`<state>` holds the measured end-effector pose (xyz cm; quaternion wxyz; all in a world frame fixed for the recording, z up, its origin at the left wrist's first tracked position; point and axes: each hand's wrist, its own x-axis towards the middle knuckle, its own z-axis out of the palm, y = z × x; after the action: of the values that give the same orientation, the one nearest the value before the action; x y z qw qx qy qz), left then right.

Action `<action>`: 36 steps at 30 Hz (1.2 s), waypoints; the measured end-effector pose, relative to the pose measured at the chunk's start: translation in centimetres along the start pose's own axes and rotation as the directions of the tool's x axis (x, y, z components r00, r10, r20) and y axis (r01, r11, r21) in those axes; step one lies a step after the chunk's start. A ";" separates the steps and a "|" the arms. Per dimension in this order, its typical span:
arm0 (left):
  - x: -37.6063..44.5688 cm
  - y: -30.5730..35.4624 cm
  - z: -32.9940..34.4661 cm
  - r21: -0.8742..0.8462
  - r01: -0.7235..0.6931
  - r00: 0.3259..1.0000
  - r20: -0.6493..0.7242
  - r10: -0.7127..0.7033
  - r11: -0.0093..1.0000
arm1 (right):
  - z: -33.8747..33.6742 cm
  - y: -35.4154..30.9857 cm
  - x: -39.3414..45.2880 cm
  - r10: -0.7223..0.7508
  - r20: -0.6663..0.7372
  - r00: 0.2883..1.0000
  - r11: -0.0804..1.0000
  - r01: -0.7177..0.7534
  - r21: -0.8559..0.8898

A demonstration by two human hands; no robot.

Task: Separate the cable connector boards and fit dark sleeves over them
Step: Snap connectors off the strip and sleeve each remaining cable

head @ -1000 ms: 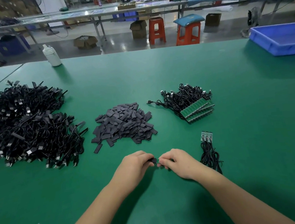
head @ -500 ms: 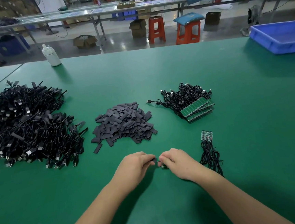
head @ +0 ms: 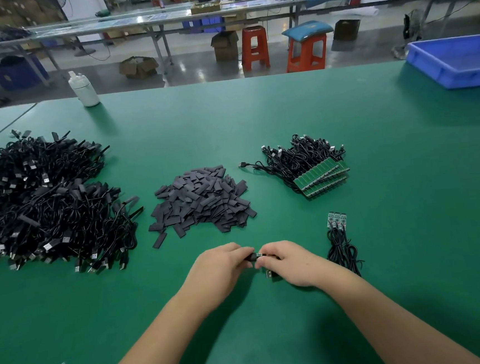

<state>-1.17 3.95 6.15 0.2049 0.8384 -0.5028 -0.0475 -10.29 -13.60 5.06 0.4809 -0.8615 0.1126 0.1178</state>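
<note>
My left hand (head: 221, 266) pinches a dark sleeve (head: 252, 257) at the table's near middle. My right hand (head: 286, 262) grips the black cable whose board end meets that sleeve; the board itself is hidden by my fingers. The cable's USB plug (head: 271, 275) sticks out under my right hand. A heap of dark sleeves (head: 201, 201) lies just beyond my hands. Joined green connector boards with cables (head: 319, 176) are stacked to the right of it. A small bundle of separated boards on cables (head: 338, 232) lies right of my right hand.
A big pile of sleeved black cables (head: 40, 205) fills the left of the green table (head: 411, 225). A white bottle (head: 83, 89) stands at the far edge, a blue bin (head: 454, 60) at the far right. Stools and benches stand beyond.
My hands stay close together at the same spot. The sleeve now shows more between my fingers, and the USB plug has come into sight under my right hand.
</note>
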 end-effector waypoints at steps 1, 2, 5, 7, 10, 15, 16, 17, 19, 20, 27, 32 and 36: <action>0.0 0.0 -0.1 -0.024 -0.011 1.000 -0.026 0.010 1.000 | -0.1 -0.2 -0.1 -0.006 -0.006 1.000 0.999 0.006 0.047; -0.1 0.1 -0.1 -0.070 -0.017 0.999 -0.048 0.014 0.997 | -0.2 -0.3 -0.1 -0.014 -0.018 1.000 0.997 0.015 0.076; -0.2 0.3 -0.1 -0.149 -0.029 0.996 -0.090 0.016 0.988 | -0.6 -0.3 -0.1 -0.029 -0.037 0.999 0.999 0.031 0.036; -0.3 0.4 0.1 -0.159 -0.042 0.993 -0.113 0.024 0.986 | -0.7 -0.3 -0.1 -0.025 -0.036 0.999 0.999 0.023 -0.034; -0.4 0.3 0.4 -0.136 -0.072 0.989 -0.139 0.053 0.988 | -0.6 -0.3 0.0 -0.008 -0.033 0.999 0.997 0.006 -0.071; -0.5 0.2 0.5 -0.128 -0.114 0.982 -0.163 0.093 0.985 | -0.8 -0.4 -0.3 0.010 -0.012 1.000 1.000 -0.010 0.011; -0.5 0.2 0.5 -0.143 -0.117 0.982 -0.167 0.092 0.983 | -0.8 -0.4 -0.3 0.007 -0.010 1.000 1.000 -0.007 0.023; -0.5 0.2 0.5 -0.165 -0.116 0.982 -0.167 0.088 0.979 | -0.9 -0.4 -0.4 0.007 -0.010 1.000 0.999 -0.007 0.035; -0.5 0.3 0.5 -0.208 -0.108 0.983 -0.165 0.074 0.972 | -1.0 -0.5 -0.5 0.019 -0.011 1.000 0.998 -0.019 0.062; -0.5 0.4 0.6 -0.221 -0.107 0.984 -0.164 0.071 0.969 | -1.1 -0.5 -0.5 0.030 -0.008 1.000 0.996 -0.029 0.079; -0.4 0.8 0.7 -0.160 -0.123 0.981 -0.167 0.096 0.979 | -1.3 -0.4 -0.9 0.075 0.014 0.997 0.982 -0.076 0.172; -0.4 1.1 0.8 -0.201 -0.074 0.979 -0.203 0.033 0.977 | -1.5 -0.7 -0.9 0.082 0.026 0.996 0.980 -0.085 0.178; -0.5 1.1 0.8 -0.230 -0.049 0.982 -0.188 0.005 0.972 | -1.5 -0.8 -1.1 0.070 0.051 0.996 0.986 -0.076 0.149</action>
<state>-2.49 3.70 5.79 0.3489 0.8022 -0.4839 -0.0252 -11.00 -14.39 6.79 0.5425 -0.8150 0.1416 0.1462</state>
